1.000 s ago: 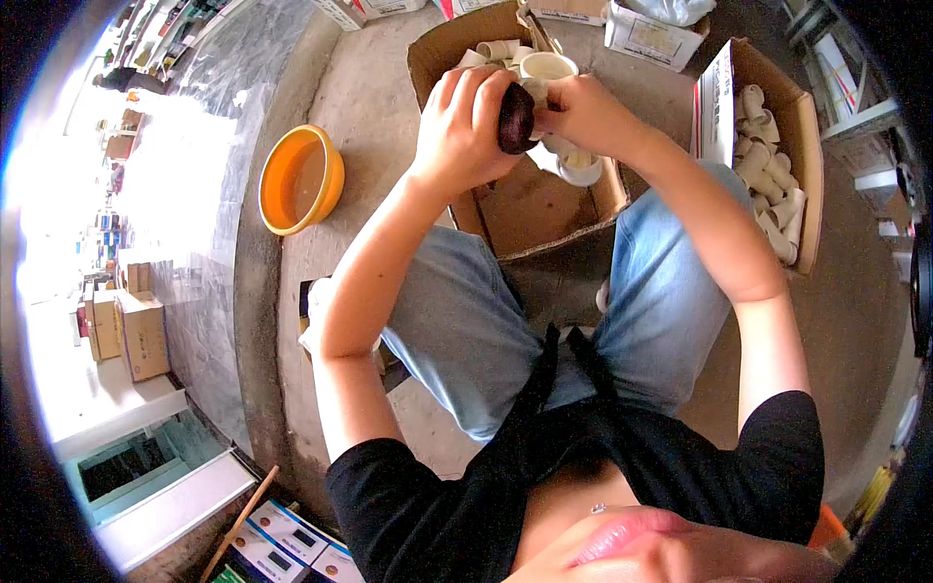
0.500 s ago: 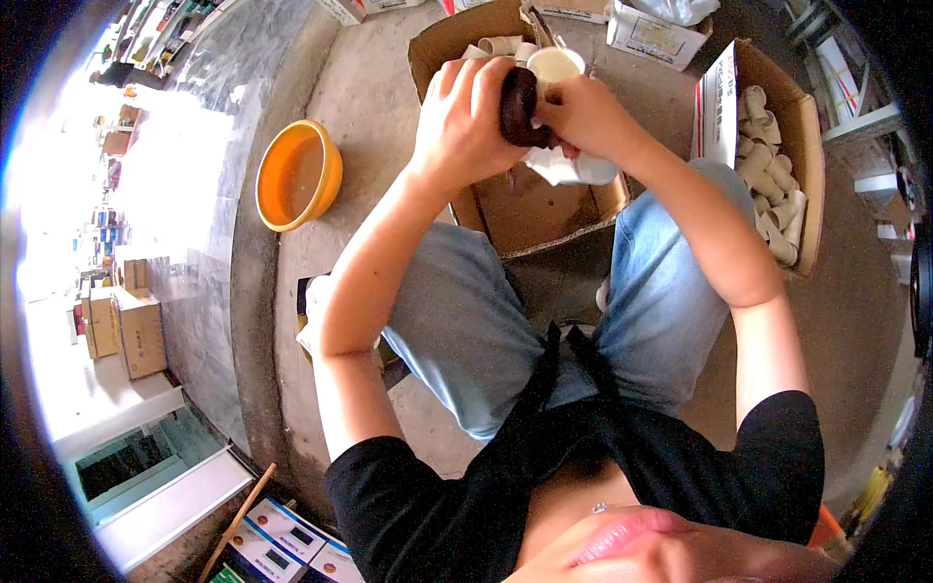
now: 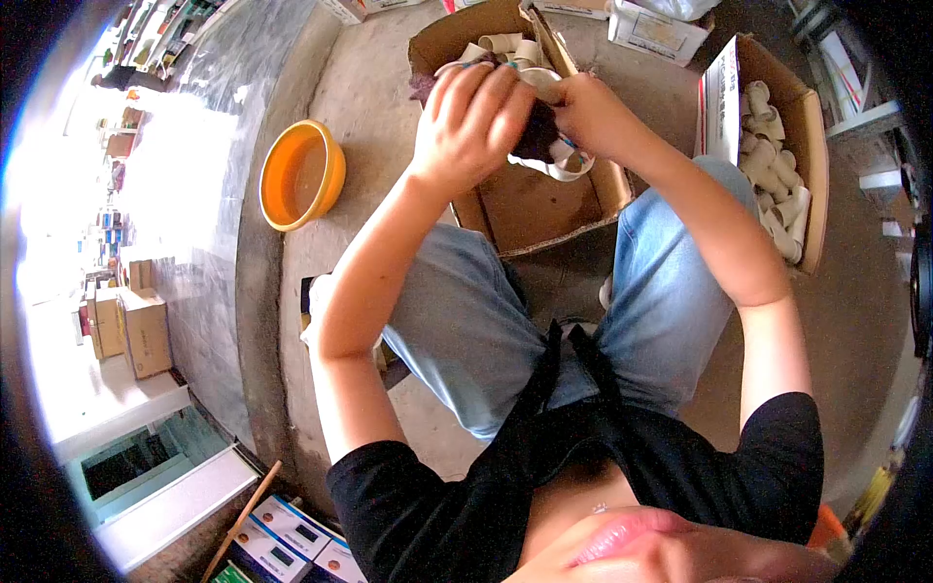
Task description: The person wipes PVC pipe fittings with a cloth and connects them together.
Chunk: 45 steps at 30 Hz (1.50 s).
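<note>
My left hand [image 3: 474, 126] is closed around a dark maroon cloth [image 3: 537, 134], which bunches out on both sides of the fingers. The cloth lies against a white plastic pipe fitting [image 3: 569, 167], partly hidden by the hands and cloth. My right hand [image 3: 595, 115] grips the fitting from the other side, its fingers curled around the rim. Both hands are above an open cardboard box [image 3: 544, 219], where several cream pipe fittings [image 3: 501, 43] lie at the far end.
To the right stands another cardboard box [image 3: 814, 180] filled with white pipe fittings [image 3: 773, 170]. An orange basin [image 3: 333, 175] sits on the floor at left. White cartons [image 3: 656, 37] are at the back, and printed boxes [image 3: 282, 544] lie at lower left beside a wooden stick [image 3: 241, 520].
The white fitting has turned in my hands, and its round opening has tipped away. The dark cloth has shifted and now also shows on the far left of my left hand.
</note>
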Each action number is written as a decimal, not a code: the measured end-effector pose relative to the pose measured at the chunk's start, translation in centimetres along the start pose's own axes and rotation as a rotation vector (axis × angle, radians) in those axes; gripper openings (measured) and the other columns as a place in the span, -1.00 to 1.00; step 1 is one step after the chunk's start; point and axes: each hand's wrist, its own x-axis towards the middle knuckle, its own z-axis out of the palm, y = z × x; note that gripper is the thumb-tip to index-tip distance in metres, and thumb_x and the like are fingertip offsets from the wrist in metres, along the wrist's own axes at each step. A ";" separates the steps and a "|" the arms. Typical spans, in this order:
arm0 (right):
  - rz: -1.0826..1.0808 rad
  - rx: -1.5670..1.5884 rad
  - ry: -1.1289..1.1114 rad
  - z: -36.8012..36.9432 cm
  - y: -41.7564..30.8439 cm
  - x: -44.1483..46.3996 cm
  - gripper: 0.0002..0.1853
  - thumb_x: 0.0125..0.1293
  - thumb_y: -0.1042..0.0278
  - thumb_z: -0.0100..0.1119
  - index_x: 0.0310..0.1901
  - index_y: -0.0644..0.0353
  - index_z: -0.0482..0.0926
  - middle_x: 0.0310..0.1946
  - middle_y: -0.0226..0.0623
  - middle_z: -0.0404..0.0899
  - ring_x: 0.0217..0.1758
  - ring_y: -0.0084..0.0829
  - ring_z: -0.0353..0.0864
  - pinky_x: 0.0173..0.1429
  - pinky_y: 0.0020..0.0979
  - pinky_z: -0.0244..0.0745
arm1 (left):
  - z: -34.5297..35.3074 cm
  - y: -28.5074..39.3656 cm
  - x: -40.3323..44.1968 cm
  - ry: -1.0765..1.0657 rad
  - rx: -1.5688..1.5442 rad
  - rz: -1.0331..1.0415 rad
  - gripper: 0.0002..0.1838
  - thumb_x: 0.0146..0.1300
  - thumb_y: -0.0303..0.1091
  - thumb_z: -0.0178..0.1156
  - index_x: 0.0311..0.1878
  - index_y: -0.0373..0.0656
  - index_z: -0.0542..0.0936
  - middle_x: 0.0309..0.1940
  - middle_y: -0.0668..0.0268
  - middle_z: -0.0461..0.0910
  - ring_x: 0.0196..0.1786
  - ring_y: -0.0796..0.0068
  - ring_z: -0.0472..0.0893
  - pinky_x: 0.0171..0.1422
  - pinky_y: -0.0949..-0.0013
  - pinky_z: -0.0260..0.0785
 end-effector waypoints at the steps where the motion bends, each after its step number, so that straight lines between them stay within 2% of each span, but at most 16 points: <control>1: -0.052 0.015 0.026 -0.2 -0.2 -0.1 -0.84 0.06 0.49 0.03 -0.40 0.41 0.55 -0.74 -0.21 0.47 -0.73 -0.54 0.44 -0.62 -0.43 0.37 | 0.2 -0.1 0.0 0.000 -0.038 -0.071 -0.62 -0.11 -0.37 0.10 -0.13 -0.19 0.43 -0.18 0.23 0.47 -0.14 0.27 0.47 -0.05 0.24 0.35; 2: -0.159 -0.028 0.115 0.3 0.8 0.4 -0.83 0.08 0.42 0.06 -0.45 0.39 0.55 -0.74 -0.31 0.45 -0.66 -0.59 0.43 -0.54 -0.44 0.36 | 0.5 -0.1 0.0 0.049 -0.095 -0.116 -0.58 -0.16 -0.43 0.13 -0.11 -0.22 0.42 -0.18 0.19 0.47 -0.14 0.24 0.47 -0.05 0.23 0.36; 5: -0.087 0.135 0.028 -0.3 0.5 0.5 -0.82 0.09 0.38 0.08 -0.46 0.35 0.54 -0.76 -0.30 0.42 -0.65 -0.59 0.40 -0.50 -0.40 0.36 | 0.5 0.1 0.0 0.044 -0.247 -0.226 -0.34 -0.24 -0.34 0.35 0.01 -0.22 0.32 -0.14 0.15 0.44 -0.14 0.11 0.46 -0.01 0.17 0.34; 8: -0.256 -0.054 0.107 -0.6 1.3 0.8 -0.80 0.07 0.35 0.09 -0.52 0.34 0.51 -0.74 -0.18 0.43 -0.69 -0.46 0.42 -0.52 -0.35 0.34 | 0.3 -0.1 -0.5 -0.140 -0.424 -0.368 -0.04 -0.52 -0.32 0.47 0.12 -0.16 0.23 -0.03 0.12 0.41 -0.01 0.07 0.42 0.10 0.16 0.29; 11: -0.525 -0.369 0.094 -1.5 1.4 0.6 -0.79 0.04 0.32 0.10 -0.58 0.30 0.48 -0.69 -0.09 0.45 -0.66 -0.27 0.48 -0.53 -0.30 0.35 | -0.1 -1.1 -1.0 -0.274 -0.712 -0.350 -0.15 -0.38 -0.28 0.45 0.07 -0.21 0.27 -0.11 0.09 0.42 -0.08 0.06 0.43 0.03 0.18 0.31; 14: -0.600 -0.493 -0.014 -1.8 1.5 0.2 -0.79 0.03 0.30 0.11 -0.62 0.24 0.44 -0.66 -0.11 0.47 -0.60 -0.16 0.49 -0.52 -0.24 0.36 | -0.3 -0.7 -1.2 -0.317 -0.771 -0.287 -0.17 -0.37 -0.29 0.45 0.07 -0.19 0.27 -0.11 0.11 0.42 -0.07 0.08 0.43 0.04 0.20 0.31; 17: -0.692 -0.700 -0.037 -1.9 1.4 -0.2 -0.84 0.05 0.33 0.09 -0.58 0.20 0.44 -0.67 -0.13 0.47 -0.61 -0.15 0.49 -0.52 -0.23 0.38 | -0.2 -0.6 -1.5 -0.325 -0.747 -0.259 -0.20 -0.38 -0.31 0.43 0.04 -0.19 0.29 -0.12 0.13 0.42 -0.06 0.08 0.43 0.04 0.20 0.31; 20: -0.687 -0.674 0.209 -0.7 2.2 0.3 -0.83 0.13 0.31 0.05 -0.51 0.20 0.45 -0.67 -0.20 0.47 -0.66 -0.27 0.50 -0.57 -0.33 0.38 | -0.3 -0.6 -1.4 -0.266 -0.663 -0.273 -0.26 -0.41 -0.35 0.41 -0.02 -0.19 0.33 -0.15 0.13 0.42 -0.08 0.08 0.43 0.03 0.19 0.30; 23: -0.176 -0.090 0.201 0.0 1.1 0.9 -0.69 0.16 0.09 0.04 -0.38 0.20 0.55 -0.70 -0.11 0.49 -0.63 -0.25 0.55 -0.46 -0.29 0.48 | 0.0 -1.0 -1.8 -0.139 -0.519 -0.479 -0.25 -0.47 -0.33 0.43 -0.06 -0.19 0.33 -0.19 0.14 0.41 -0.12 0.07 0.42 0.00 0.17 0.29; 24: 0.095 0.283 -0.061 -0.9 0.6 0.9 -0.72 0.30 0.14 -0.07 -0.32 0.18 0.53 -0.60 -0.43 0.51 -0.60 -0.59 0.51 -0.50 -0.49 0.47 | -0.1 -1.2 -1.5 -0.105 -0.439 -0.515 -0.24 -0.48 -0.32 0.44 -0.07 -0.19 0.33 -0.19 0.15 0.41 -0.11 0.08 0.42 0.00 0.17 0.28; 28: 0.454 0.977 -0.309 -2.6 0.6 1.1 -0.64 0.27 0.12 -0.03 -0.14 0.29 0.47 -0.39 -0.34 0.55 -0.46 -0.52 0.56 -0.36 -0.40 0.57 | -0.6 -1.3 -1.3 -0.123 -0.360 -0.565 -0.25 -0.48 -0.35 0.42 -0.06 -0.18 0.33 -0.19 0.15 0.41 -0.12 0.07 0.41 0.00 0.16 0.29; 31: 0.426 0.782 -0.350 -1.6 1.8 1.1 -0.62 0.23 0.00 -0.03 -0.21 0.17 0.54 -0.44 -0.42 0.51 -0.46 -0.53 0.48 -0.39 -0.42 0.48 | -0.2 -1.0 -1.6 -0.133 -0.336 -0.533 -0.24 -0.47 -0.34 0.43 -0.05 -0.17 0.32 -0.18 0.15 0.41 -0.11 0.08 0.42 0.00 0.17 0.29; 35: 0.473 0.579 -0.360 0.4 1.6 0.8 -0.70 0.21 0.02 0.05 -0.33 0.10 0.54 -0.59 -0.52 0.41 -0.65 -0.62 0.35 -0.58 -0.51 0.32 | 0.2 -0.3 -1.6 -0.135 -0.344 -0.420 -0.22 -0.44 -0.30 0.45 -0.03 -0.16 0.31 -0.14 0.16 0.42 -0.08 0.11 0.43 0.03 0.17 0.31; 36: 0.535 0.590 -0.295 0.9 1.1 0.7 -0.75 0.14 0.07 0.16 -0.39 0.08 0.53 -0.63 -0.53 0.39 -0.70 -0.64 0.28 -0.61 -0.53 0.24 | 0.2 -0.1 -1.6 -0.137 -0.342 -0.380 -0.22 -0.43 -0.29 0.45 -0.02 -0.17 0.32 -0.13 0.15 0.42 -0.08 0.11 0.43 0.03 0.17 0.31; 41: 0.398 0.465 -0.264 1.4 0.7 0.4 -0.80 0.14 0.27 0.12 -0.55 0.16 0.44 -0.77 -0.49 0.30 -0.77 -0.65 0.23 -0.69 -0.57 0.09 | 0.2 -0.4 -1.8 -0.091 -0.280 -0.115 -0.22 -0.43 -0.29 0.44 -0.01 -0.18 0.33 -0.10 0.15 0.43 -0.06 0.09 0.43 0.07 0.15 0.30; 45: 0.237 0.306 -0.271 1.3 1.9 0.6 -0.83 0.07 0.34 0.17 -0.56 0.22 0.47 -0.76 -0.46 0.34 -0.75 -0.64 0.28 -0.65 -0.54 0.13 | -0.1 -0.1 -1.7 -0.166 -0.443 -0.294 -0.18 -0.42 -0.30 0.44 0.03 -0.15 0.27 -0.08 0.14 0.43 -0.03 0.10 0.43 0.07 0.16 0.30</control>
